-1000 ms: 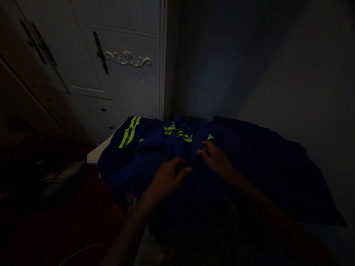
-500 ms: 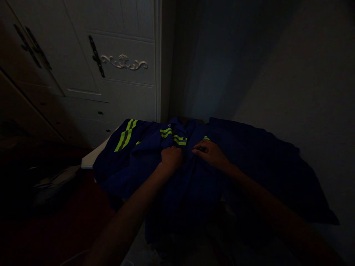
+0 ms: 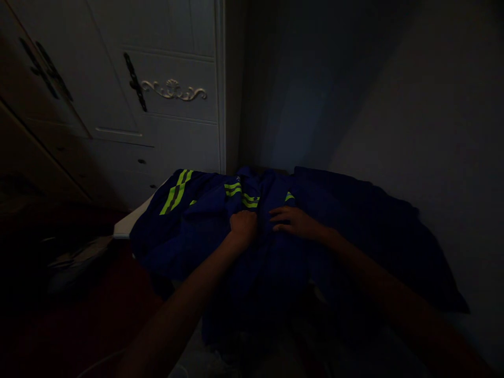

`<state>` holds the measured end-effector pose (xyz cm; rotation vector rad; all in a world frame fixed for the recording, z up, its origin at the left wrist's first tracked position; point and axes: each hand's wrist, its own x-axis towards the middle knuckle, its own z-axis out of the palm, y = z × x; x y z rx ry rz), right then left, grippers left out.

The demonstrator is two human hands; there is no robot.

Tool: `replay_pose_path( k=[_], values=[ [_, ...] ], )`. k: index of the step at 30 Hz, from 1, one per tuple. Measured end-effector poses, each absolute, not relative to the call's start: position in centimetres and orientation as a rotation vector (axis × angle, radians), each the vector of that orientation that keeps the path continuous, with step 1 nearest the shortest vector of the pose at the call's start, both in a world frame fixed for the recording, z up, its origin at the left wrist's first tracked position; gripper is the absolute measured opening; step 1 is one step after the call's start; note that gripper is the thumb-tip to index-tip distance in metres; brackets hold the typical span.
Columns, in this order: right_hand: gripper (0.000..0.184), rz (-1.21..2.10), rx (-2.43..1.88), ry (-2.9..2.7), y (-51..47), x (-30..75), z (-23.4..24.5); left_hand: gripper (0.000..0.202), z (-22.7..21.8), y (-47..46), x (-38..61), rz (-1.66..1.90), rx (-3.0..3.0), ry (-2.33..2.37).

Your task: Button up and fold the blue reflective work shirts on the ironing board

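The blue jacket [image 3: 197, 231] with yellow-green bands lies draped over a pale board [image 3: 132, 220], which seems to support it at a workable height beneath both hands. The left hand [image 3: 244, 226] is bunched at the front, but in this gloom I cannot tell whether it pinches cloth. The right hand [image 3: 297, 223], fingers loosely spread, rests over the cloth alongside, probably to steady it.

The left hand [image 3: 244, 227] and right hand [image 3: 298, 222], both near the centre of the frame, are bare. The left forearm [image 3: 199, 283], running to the bottom edge left of centre, and the right forearm [image 3: 366, 275], reaching the lower right corner, are bare too, each slimmest at the wrist. Dimness hides finer markings.
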<state>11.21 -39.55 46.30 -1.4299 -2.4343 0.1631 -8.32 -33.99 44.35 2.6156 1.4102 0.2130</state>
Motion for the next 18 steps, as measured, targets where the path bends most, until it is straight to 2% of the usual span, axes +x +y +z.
replay_pose_path(
  k=[2,4,7,9,13,18],
  values=[
    [0.018,0.098,-1.382,-2.417,-39.7,11.6,45.8,0.029,44.2,-33.8,-8.5,0.244,2.627,1.421],
    [0.024,0.030,-1.320,-2.411,-39.8,11.6,45.3,0.029,44.1,-33.8,-9.1,0.360,2.672,1.422],
    [0.031,-0.054,-1.251,-2.437,-39.7,11.2,45.0,0.028,44.3,-34.0,-9.8,0.698,2.785,1.376],
    [0.025,-0.132,-1.227,-2.444,-39.3,10.8,45.2,0.025,44.7,-33.9,-10.0,0.879,2.826,1.274],
    [0.018,-0.267,-1.183,-2.401,-38.7,10.2,46.1,0.021,45.2,-33.0,-9.6,0.877,2.653,1.006],
    [0.015,-0.396,-1.167,-2.300,-38.7,9.9,46.3,0.018,44.4,-32.4,-9.3,0.943,2.284,0.924]
  ],
)
